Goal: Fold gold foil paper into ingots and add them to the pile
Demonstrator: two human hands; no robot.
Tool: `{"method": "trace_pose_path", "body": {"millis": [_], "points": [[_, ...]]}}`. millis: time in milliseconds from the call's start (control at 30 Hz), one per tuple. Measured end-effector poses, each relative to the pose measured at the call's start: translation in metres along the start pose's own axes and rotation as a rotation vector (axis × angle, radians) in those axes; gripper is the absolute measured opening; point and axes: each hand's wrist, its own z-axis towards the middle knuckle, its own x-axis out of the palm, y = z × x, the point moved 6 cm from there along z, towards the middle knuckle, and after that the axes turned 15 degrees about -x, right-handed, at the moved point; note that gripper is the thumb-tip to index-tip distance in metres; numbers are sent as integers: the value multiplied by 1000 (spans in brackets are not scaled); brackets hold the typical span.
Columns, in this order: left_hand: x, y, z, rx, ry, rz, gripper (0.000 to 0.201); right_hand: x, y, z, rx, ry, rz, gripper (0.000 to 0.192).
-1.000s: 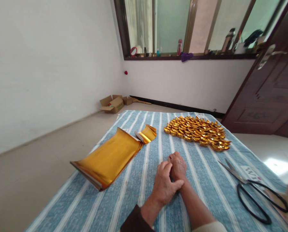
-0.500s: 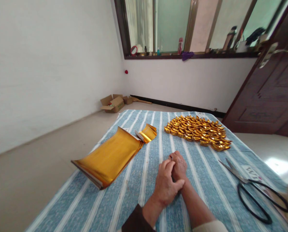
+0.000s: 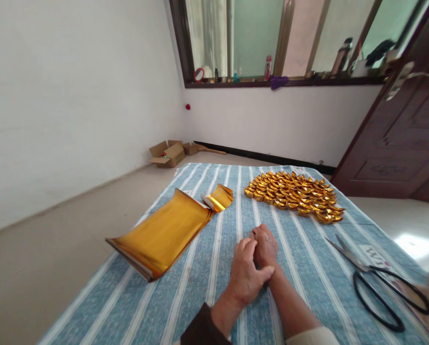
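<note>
We note smooth, curling gold sheets (image 3: 164,231) stacked left of our left hand (image 3: 246,270), which clasps our right hand (image 3: 267,247); whether the right holds anything, we cannot tell. Shiny boat-shaped pieces (image 3: 289,192) cluster beyond. Black-handled scissors (image 3: 363,268), blades parted, lie at right on striped cloth (image 3: 145,306).

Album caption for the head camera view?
Left hand touching right hand over striped cloth, among gold sheets, gold pieces and scissors.
</note>
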Motion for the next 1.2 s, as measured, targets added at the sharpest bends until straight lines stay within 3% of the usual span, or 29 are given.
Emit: {"method": "trace_pose_path", "body": {"millis": [267,500,800,867,1000,1200], "points": [[3,5,-7,-66,-15,31,25,1,-1,2,13,9,-6,26],[1,4,2,-63,30,-36,48,0,0,1,7,14,-4,27],[3,6,-7,-82,6,12,19,-1,1,3,35,46,-12,24],[1,4,-5,-61,1,7,22,-1,0,3,40,51,-10,25],[0,-2,2,-24,33,23,47,-2,1,1,29,55,-3,27],[3,-3,-8,-55,26,61,26,-1,0,3,39,66,4,26]]}}
